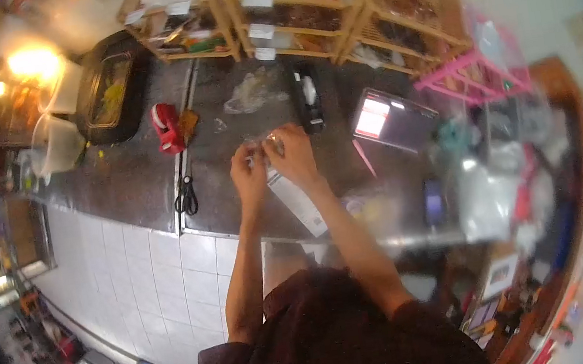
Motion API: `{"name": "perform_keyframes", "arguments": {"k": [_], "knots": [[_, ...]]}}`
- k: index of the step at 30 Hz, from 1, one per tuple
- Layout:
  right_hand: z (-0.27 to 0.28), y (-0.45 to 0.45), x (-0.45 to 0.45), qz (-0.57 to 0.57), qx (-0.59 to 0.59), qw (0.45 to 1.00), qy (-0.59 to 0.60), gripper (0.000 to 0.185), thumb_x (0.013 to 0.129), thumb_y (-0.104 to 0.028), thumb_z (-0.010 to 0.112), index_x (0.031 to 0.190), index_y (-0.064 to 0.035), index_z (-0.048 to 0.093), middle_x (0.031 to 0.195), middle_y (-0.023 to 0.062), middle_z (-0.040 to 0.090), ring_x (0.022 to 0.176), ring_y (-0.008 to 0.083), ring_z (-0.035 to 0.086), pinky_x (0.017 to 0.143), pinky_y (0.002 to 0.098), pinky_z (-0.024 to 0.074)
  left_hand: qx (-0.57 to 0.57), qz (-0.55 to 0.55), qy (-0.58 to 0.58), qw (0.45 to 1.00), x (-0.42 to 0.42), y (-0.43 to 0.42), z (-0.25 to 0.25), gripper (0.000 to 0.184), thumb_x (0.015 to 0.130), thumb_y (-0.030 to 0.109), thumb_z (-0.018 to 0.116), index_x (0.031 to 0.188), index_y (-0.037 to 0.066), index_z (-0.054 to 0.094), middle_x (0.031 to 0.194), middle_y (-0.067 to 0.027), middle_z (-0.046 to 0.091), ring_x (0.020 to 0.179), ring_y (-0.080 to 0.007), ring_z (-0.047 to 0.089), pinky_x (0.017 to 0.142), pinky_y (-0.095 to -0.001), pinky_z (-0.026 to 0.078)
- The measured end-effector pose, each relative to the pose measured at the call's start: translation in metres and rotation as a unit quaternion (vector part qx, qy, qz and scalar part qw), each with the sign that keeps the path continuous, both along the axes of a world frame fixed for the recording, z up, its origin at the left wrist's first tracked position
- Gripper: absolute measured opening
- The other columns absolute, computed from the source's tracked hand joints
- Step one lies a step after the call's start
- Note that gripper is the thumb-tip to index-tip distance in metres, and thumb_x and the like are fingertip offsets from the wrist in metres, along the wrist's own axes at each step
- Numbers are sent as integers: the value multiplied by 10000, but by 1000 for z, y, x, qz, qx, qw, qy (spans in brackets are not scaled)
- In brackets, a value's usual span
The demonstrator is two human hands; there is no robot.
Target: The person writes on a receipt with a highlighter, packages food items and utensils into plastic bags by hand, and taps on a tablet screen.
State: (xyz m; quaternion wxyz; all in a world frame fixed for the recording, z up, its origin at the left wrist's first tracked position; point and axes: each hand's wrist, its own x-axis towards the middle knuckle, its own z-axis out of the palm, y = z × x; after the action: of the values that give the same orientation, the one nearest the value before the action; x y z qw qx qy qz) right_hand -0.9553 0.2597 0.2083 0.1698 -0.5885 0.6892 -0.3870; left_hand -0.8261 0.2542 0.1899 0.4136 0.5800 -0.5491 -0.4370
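Observation:
My left hand (249, 176) and my right hand (292, 154) are close together over the dark worktop, fingers pinched. Between their fingertips is a small piece of clear plastic (255, 142), perhaps part of a bag; its full shape is hidden. Beneath my right wrist lies a long printed paper slip (297, 205), resembling a receipt. Crumpled clear plastic (255, 91) rests just beyond my hands. A black holder (308, 110) with something white inside stands to its right. Black-handled scissors (187, 197) and a red tape dispenser (167, 130) lie to the left.
A lit tablet (394, 121), a pink pen (364, 158) and a phone (432, 200) lie on the right. Wooden racks (295, 16) and a pink basket (473, 77) line the back. White tubs (57, 145) and a black tray (93, 120) stand at left; plastic bags (488, 193) crowd the right end.

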Motion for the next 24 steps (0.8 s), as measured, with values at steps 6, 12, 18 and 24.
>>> {"name": "perform_keyframes", "arguments": {"k": [6,12,18,24], "knots": [[86,101,32,83,76,994,-5,245,764,-86,658,998,-27,619,1098,173,543,984,358,560,838,443,463,204,-37,221,953,15,60,72,85,902,94,605,920,20,641,856,-29,637,861,-142,583,784,-284,442],[136,234,-29,-73,124,984,103,419,669,-137,784,1040,-31,622,1109,182,547,1005,356,562,792,429,489,202,-80,245,945,40,114,116,42,901,54,617,916,21,598,897,-77,652,850,-140,611,839,-289,461],[65,327,-90,-77,212,935,273,397,658,-209,776,999,-58,642,1029,152,588,1032,314,544,867,467,445,328,-104,258,903,20,191,136,80,870,-22,609,943,-10,581,991,-136,663,925,-194,640,798,-296,519],[56,312,-137,155,72,967,191,257,699,-194,727,901,-50,660,1030,107,588,1017,315,545,890,489,430,361,-97,239,896,-14,272,99,129,827,-25,625,947,5,590,973,-142,664,900,-203,649,738,-307,552]]}}
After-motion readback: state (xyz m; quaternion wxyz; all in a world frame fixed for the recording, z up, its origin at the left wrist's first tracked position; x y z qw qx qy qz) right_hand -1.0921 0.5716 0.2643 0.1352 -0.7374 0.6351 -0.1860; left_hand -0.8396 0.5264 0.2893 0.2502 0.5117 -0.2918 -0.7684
